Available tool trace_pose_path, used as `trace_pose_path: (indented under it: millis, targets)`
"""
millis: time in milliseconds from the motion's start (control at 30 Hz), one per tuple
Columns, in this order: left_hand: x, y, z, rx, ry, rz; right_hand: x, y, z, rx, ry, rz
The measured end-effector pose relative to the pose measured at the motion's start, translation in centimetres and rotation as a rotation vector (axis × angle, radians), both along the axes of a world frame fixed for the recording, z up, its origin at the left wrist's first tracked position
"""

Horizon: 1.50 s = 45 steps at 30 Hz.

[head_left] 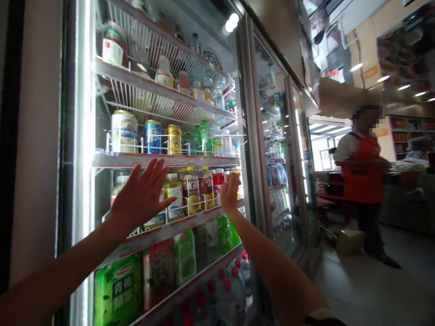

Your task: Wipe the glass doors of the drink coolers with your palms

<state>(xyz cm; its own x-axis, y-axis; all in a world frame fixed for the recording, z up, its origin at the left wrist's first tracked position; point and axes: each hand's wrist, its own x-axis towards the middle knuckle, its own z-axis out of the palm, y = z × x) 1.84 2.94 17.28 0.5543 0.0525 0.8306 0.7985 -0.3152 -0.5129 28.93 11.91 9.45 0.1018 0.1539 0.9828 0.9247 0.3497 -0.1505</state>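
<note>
My left hand (139,194) is raised with its fingers spread and holds nothing. It hovers before a lit drinks fridge (170,232), partly covering a row of bottles. My right hand (230,192) is up too, fingers stretched and seen side-on, near a red-capped bottle (218,180). Whether either palm touches glass I cannot tell. Just above the left hand stand a large white can (124,131), a blue can (153,136) and a gold can (174,139). Between the hands are brown-labelled bottles (190,192) with yellow fruit pictures.
Green cartons (118,290) and a red carton (159,271) fill a lower shelf, with red-capped bottles (227,290) at the bottom. More glass-door fridges (277,149) run off to the right. A person in an orange vest (365,149) stands there, with an orange basket (362,181) at waist height.
</note>
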Motion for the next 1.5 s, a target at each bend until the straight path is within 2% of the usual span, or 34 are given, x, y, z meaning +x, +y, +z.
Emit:
trace_pose_path:
  millis: [67, 133, 200, 233, 333, 433, 500, 533, 600, 700, 767, 800, 867, 933, 1000, 1067, 1133, 1167, 1233, 1333, 1400, 1433, 1500]
  targets:
    - [0.0, 0.0, -0.4, -0.014, 0.012, -0.014, -2.8, -0.6, 1.5, 0.051, -0.053, 0.065]
    - [0.0, 0.0, -1.0, -0.026, 0.022, -0.026, -4.2, -1.5, 0.8, 0.074, -0.228, 0.161]
    - [0.0, -0.1, -1.7, -0.034, 0.037, -0.031, -3.3, -1.8, -1.2, 0.076, -0.298, 0.175]
    - [0.0, -0.1, -2.0, -0.037, 0.044, -0.03, -2.0, -1.6, -2.5, 0.071, -0.237, 0.133]
    - [0.0, -0.2, -2.5, -0.05, 0.051, -0.009, 2.9, -0.7, -7.0, 0.046, 0.135, -0.053]
    - [0.2, -0.3, -2.6, -0.057, 0.042, 0.0, 6.1, -0.6, -11.7, 0.042, 0.287, -0.106]
    - [0.2, -0.3, -2.6, -0.05, 0.034, -0.001, 6.3, -0.9, -13.5, 0.057, 0.323, -0.106]
    - [0.2, -0.3, -2.6, -0.044, 0.027, -0.002, 6.0, -0.9, -13.6, 0.065, 0.34, -0.104]
    - [0.2, -0.2, -2.5, -0.032, 0.018, -0.001, 4.5, -0.5, -11.9, 0.078, 0.366, -0.093]
    - [0.1, -0.1, -2.6, -0.011, 0.02, -0.013, 0.3, 0.0, -6.6, 0.086, 0.329, -0.05]
    - [0.1, -0.1, -2.9, -0.004, 0.016, -0.024, -3.1, -0.7, -3.6, 0.093, 0.17, 0.053]
    - [0.1, -0.2, -3.3, -0.005, 0.012, -0.027, -4.5, -1.5, -2.7, 0.083, 0.022, 0.121]
    - [0.1, -0.3, -4.1, -0.015, -0.002, -0.023, -5.8, -3.1, -2.3, 0.048, -0.296, 0.224]
    - [0.2, -0.5, -5.0, -0.024, -0.005, -0.009, -4.6, -4.1, -2.7, 0.016, -0.484, 0.264]
    - [0.3, -0.6, -5.7, -0.024, -0.006, 0.011, -1.5, -3.8, -2.8, 0.0, -0.373, 0.227]
    - [0.3, -0.7, -6.0, -0.023, -0.003, 0.032, 1.5, -2.5, -2.1, -0.015, -0.037, 0.145]
    - [0.3, -0.7, -6.0, -0.022, 0.001, 0.044, 2.4, -1.3, -0.9, -0.03, 0.235, 0.082]
    - [0.3, -0.7, -6.0, -0.02, 0.004, 0.045, 1.9, -1.0, -0.4, -0.028, 0.28, 0.074]
    - [0.3, -0.6, -5.9, -0.006, 0.009, 0.038, -0.7, -1.4, 0.0, -0.006, 0.187, 0.095]
    - [0.2, -0.5, -5.9, 0.015, 0.006, 0.027, -4.6, -3.3, -0.9, 0.025, -0.251, 0.193]
    - [0.2, -0.5, -5.9, 0.016, 0.004, 0.024, -4.9, -4.0, -1.4, 0.043, -0.505, 0.247]
    - [0.2, -0.4, -6.0, 0.017, 0.003, 0.022, -4.1, -3.9, -1.5, 0.071, -0.52, 0.248]
    - [0.3, -0.4, -6.0, 0.024, -0.001, 0.018, -1.8, -2.9, -1.2, 0.15, -0.316, 0.199]
